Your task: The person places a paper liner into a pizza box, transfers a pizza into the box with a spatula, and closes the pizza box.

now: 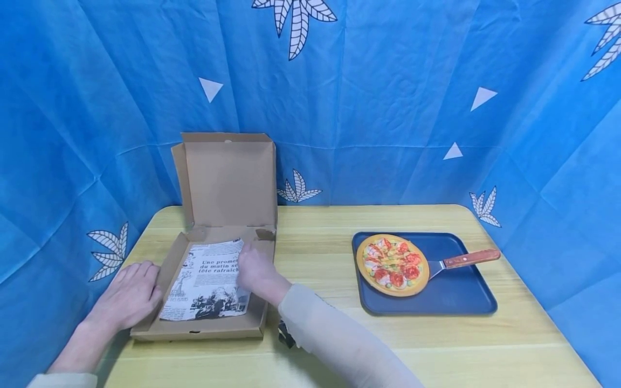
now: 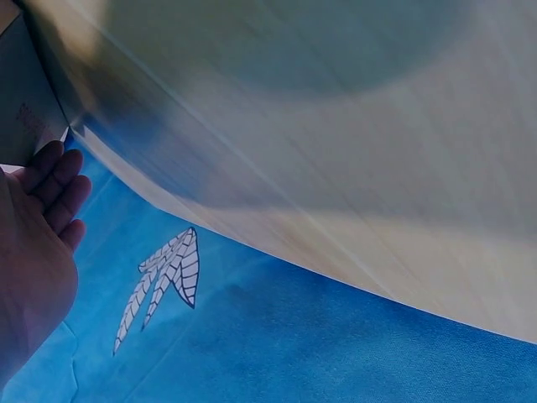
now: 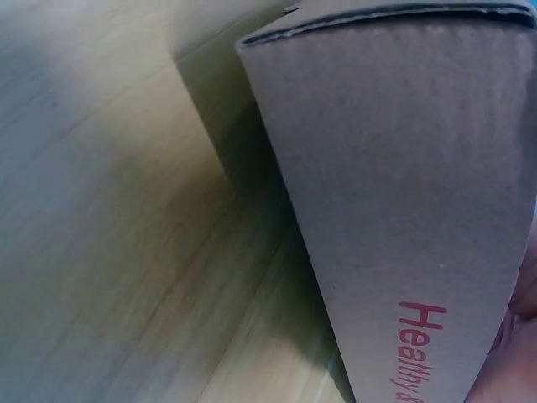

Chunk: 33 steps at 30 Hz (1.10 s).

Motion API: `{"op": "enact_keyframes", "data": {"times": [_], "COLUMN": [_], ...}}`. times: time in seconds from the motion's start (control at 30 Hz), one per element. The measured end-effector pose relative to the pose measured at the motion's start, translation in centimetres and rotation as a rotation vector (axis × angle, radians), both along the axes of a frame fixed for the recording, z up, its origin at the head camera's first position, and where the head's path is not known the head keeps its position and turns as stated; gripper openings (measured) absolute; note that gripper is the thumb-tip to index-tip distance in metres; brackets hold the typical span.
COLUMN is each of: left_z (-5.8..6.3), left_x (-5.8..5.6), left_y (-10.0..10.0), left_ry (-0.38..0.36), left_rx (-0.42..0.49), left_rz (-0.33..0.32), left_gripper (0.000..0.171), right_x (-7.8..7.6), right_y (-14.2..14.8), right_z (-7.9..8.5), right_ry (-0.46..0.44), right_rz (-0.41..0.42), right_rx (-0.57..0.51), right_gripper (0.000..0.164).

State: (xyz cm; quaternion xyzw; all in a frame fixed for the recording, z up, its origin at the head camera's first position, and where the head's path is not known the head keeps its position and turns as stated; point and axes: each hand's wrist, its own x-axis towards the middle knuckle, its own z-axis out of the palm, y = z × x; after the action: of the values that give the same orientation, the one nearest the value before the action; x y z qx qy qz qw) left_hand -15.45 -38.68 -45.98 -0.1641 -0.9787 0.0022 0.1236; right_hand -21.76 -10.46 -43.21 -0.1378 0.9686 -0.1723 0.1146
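One box (image 1: pixel 204 331), lid (image 1: pixel 230 183) upright, sits near the bench's (image 1: pixel 315 258) left edge, paper (image 1: pixel 206 280) inside. The left hand (image 1: pixel 127 297), fingers extended, touches the box's left side; the right hand (image 1: pixel 261 274) meets the paper's right edge, grip unclear. Pizza (image 1: pixel 394 264) lies on a tray (image 1: pixel 451 293) rightward.

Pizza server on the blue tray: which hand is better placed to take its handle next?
Probably the right hand: it is at the right edge of the paper, on the half of the box nearer the handle. The left hand is at the box's left wall, farther.
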Motion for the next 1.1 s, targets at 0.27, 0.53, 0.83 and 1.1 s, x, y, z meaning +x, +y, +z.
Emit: {"op": "enact_keyframes", "data": {"times": [0.27, 0.53, 0.83, 1.1], "left_z": [0.0, 0.0, -0.1, -0.1], "left_x": [0.1, 0.1, 0.1, 0.1], "left_y": [0.0, 0.0, 0.0, 0.0], "left_ry": [-0.017, -0.011, -0.002, 0.012], "left_rx": [0.005, 0.016, 0.023, 0.021], "left_rz": [0.007, 0.009, 0.004, 0.005], "left_gripper": [0.034, 0.031, 0.031, 0.027], "right_x": [0.1, -0.1, 0.0, 0.1], "right_y": [-0.1, 0.2, 0.4, 0.6], "right_z": [-0.4, -0.7, -1.0, -1.2], "right_ry": [0.054, 0.264, 0.161, 0.134], "right_rz": [0.002, 0.139, 0.33, 0.35], "right_rx": [-0.01, 0.204, 0.221, 0.269], "right_gripper": [0.11, 0.086, 0.08, 0.069]}}
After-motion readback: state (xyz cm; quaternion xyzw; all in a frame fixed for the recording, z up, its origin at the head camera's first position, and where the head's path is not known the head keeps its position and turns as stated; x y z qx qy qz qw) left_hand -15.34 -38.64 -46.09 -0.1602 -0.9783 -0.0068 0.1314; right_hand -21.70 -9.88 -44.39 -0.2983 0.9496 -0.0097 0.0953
